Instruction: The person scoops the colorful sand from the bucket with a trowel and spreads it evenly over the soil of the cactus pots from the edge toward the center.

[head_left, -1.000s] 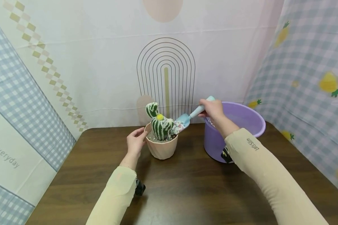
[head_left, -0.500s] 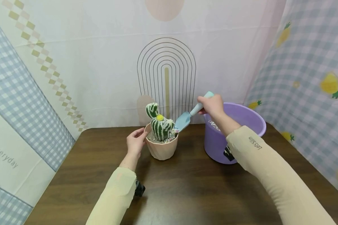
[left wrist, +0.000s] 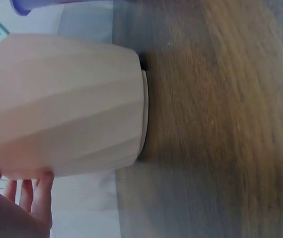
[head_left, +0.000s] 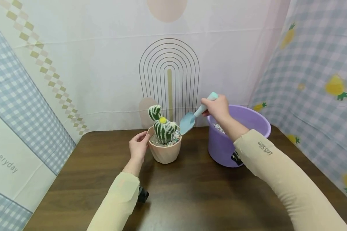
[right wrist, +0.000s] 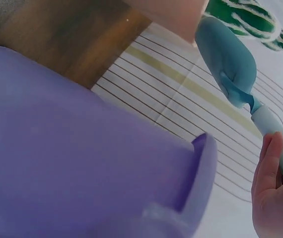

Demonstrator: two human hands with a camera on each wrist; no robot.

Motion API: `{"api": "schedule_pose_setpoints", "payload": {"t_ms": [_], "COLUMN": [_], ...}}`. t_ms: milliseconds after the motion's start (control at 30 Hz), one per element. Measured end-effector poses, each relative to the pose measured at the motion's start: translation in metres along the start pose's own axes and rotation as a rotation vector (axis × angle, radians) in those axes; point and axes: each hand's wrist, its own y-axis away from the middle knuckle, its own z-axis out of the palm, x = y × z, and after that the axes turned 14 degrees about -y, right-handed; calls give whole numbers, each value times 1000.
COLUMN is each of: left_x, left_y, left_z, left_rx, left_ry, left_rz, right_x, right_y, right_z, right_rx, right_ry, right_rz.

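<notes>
A peach faceted flowerpot stands upright on the table, holding a green-and-white striped cactus with a yellow flower. Small pale and coloured pebbles lie at the cactus's right side. My left hand grips the pot's left rim, thumb over the edge and fingers against the outer wall, as the left wrist view also shows. My right hand holds a light blue trowel by its pale handle. Its blade, bare of pebbles, tilts down with the tip at the pot's right rim.
Right of the pot, under my right forearm, stands a purple bucket with white pebbles inside. The brown wooden table meets a patterned cloth backdrop behind, with checked cloth at both sides.
The pebbles on the trowel have slid off into the pot beside the cactus. The trowel has tipped steeper and lifted slightly, while my left hand has kept its hold on the rim.
</notes>
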Motion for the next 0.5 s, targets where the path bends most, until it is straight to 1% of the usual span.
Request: {"api": "schedule_pose_setpoints", "payload": {"t_ms": [67,133,233,333,400,500], "left_x": [1,3,10,22,32,47], "left_y": [4,10,23,40,52,67], "left_z": [-1,-2,-4,-5,-3,3], "left_rx": [26,53,92,108,88,17], "left_ry": [-8,-18,-23,4,20,52], "left_rz": [15,45,124,216,267,326], "right_x": [-3,-6,-12,-19,-23,-28], "right_y": [-1,-2,-3,-4,-6,-9], "right_z": [-5,-13,-31,-51,-65,-83], "right_rx": [6,19,41,66,84,108], "right_ry": [-33,-74,-131,-195,-251,-348], "right_rz": [6,20,33,36,34,33]}}
